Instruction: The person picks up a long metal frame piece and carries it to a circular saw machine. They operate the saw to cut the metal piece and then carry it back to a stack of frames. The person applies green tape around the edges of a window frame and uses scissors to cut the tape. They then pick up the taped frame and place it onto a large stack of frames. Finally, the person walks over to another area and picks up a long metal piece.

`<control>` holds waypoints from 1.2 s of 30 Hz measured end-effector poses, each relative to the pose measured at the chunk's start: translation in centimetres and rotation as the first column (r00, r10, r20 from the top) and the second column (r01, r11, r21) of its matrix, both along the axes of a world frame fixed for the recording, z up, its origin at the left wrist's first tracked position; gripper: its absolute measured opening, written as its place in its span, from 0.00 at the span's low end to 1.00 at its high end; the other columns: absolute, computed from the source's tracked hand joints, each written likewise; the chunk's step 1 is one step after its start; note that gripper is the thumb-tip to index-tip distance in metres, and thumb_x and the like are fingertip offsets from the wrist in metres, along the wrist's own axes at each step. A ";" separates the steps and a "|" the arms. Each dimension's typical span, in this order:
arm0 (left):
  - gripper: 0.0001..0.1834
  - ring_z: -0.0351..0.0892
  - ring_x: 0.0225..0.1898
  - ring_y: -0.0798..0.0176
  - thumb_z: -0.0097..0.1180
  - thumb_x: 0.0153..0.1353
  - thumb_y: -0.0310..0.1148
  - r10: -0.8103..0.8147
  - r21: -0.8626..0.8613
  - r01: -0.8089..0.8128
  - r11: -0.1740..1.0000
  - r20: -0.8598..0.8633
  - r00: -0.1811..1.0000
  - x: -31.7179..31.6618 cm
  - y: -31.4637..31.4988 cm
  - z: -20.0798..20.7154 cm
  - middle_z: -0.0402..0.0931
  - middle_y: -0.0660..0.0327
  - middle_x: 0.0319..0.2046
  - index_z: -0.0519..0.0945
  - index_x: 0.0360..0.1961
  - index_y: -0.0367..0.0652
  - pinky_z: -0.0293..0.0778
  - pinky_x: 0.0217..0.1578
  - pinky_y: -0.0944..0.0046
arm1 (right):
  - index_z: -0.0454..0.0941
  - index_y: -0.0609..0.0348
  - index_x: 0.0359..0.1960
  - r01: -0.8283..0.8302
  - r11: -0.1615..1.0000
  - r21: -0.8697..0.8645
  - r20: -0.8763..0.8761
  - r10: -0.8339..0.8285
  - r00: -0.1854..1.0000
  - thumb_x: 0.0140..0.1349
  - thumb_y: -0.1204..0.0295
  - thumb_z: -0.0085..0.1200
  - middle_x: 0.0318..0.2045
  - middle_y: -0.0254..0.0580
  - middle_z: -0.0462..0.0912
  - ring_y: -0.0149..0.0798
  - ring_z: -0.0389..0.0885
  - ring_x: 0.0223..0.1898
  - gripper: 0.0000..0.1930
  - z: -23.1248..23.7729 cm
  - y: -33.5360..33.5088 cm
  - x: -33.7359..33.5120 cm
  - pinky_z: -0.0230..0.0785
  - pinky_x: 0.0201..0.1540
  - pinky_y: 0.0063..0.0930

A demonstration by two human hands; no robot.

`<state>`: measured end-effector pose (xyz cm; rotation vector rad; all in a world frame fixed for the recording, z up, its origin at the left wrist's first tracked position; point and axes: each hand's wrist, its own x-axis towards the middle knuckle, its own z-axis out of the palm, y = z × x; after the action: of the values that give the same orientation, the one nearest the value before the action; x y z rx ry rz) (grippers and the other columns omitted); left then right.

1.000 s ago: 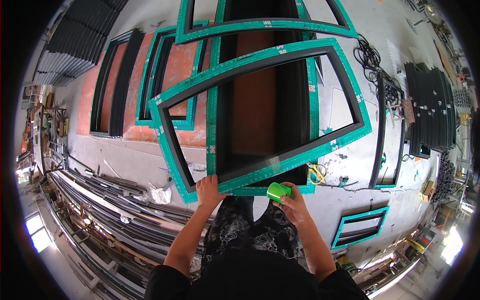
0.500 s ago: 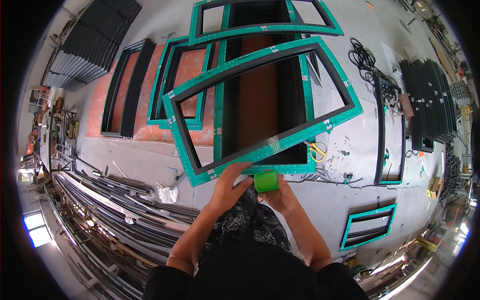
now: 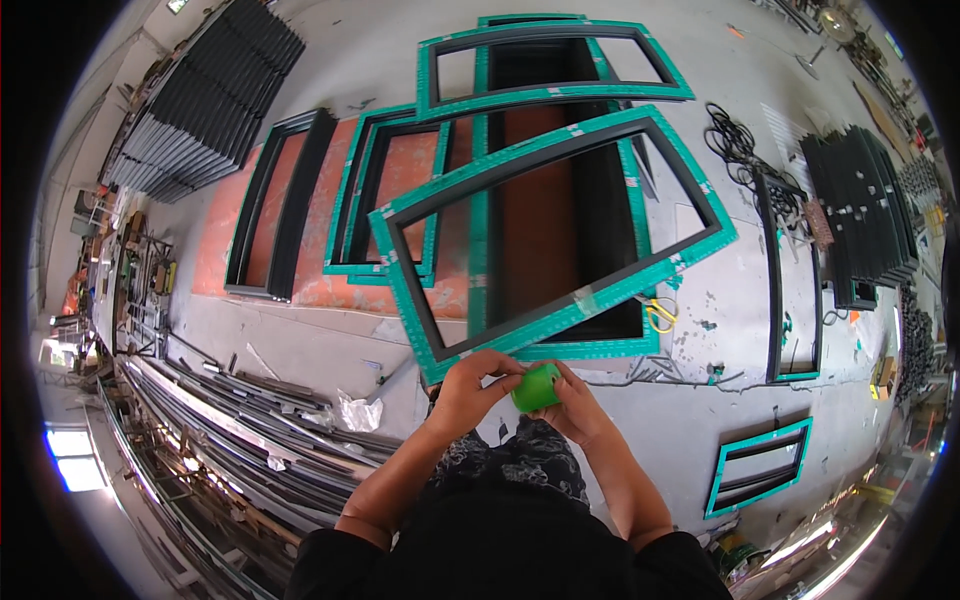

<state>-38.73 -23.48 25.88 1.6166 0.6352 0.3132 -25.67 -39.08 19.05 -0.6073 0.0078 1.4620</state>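
Observation:
A roll of green tape (image 3: 535, 388) is held up in front of my body. My right hand (image 3: 580, 412) grips it from the right, thumb and fingers around its side. My left hand (image 3: 468, 395) is closed in a pinch, its fingertips touching the roll's left edge; a loose tape end cannot be made out. Just beyond my hands lies a dark rectangular frame (image 3: 400, 285) faced with green film, slanted across a stack of larger frames (image 3: 640, 348). A patch of clear tape (image 3: 584, 299) sits on its near bar.
Yellow-handled scissors (image 3: 661, 315) lie right of the stack. Another green-faced frame (image 3: 480, 102) rests at its far end. A small frame (image 3: 757, 466) stands at right on the floor. Long metal bars (image 3: 230, 395) lie at left, dark profiles (image 3: 205, 105) at far left, coiled black cable (image 3: 730, 135) at far right.
My left fingers have moved off the frame's near bar to the tape roll. The roll has turned in my right hand. The whole view has shifted, so the frames appear lower and farther right.

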 end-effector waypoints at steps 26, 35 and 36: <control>0.03 0.76 0.35 0.66 0.48 0.67 0.21 -0.287 -0.086 0.280 0.956 -0.089 0.954 -13.5 31.2 -5.9 0.75 0.59 0.34 0.72 0.41 0.35 0.74 0.39 0.66 | 0.72 0.58 0.55 0.228 0.932 -0.282 -0.234 -0.297 0.926 0.66 0.60 0.55 0.50 0.41 0.80 0.40 0.80 0.49 0.20 -3.3 30.7 -16.6 0.75 0.49 0.32; 0.05 0.72 0.35 0.63 0.43 0.71 0.28 -0.295 -0.587 0.315 0.746 0.133 0.946 0.7 34.2 -3.2 0.71 0.61 0.31 0.71 0.41 0.40 0.70 0.40 0.60 | 0.76 0.49 0.50 0.617 0.741 -0.265 -0.349 -0.670 0.655 0.56 0.64 0.63 0.45 0.37 0.80 0.40 0.79 0.45 0.20 -4.6 30.0 -5.4 0.76 0.48 0.34; 0.05 0.72 0.34 0.63 0.44 0.71 0.28 -0.266 -0.605 0.294 0.740 0.139 0.954 2.5 35.2 -2.7 0.71 0.61 0.31 0.71 0.41 0.39 0.70 0.39 0.60 | 0.76 0.49 0.51 0.636 0.729 -0.251 -0.328 -0.683 0.653 0.55 0.64 0.63 0.45 0.36 0.80 0.39 0.78 0.44 0.21 -4.9 30.0 -3.9 0.76 0.47 0.34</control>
<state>-36.27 11.68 23.23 1.0315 0.3881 -0.0915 -29.55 -9.09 14.14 -0.3203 0.5936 0.8314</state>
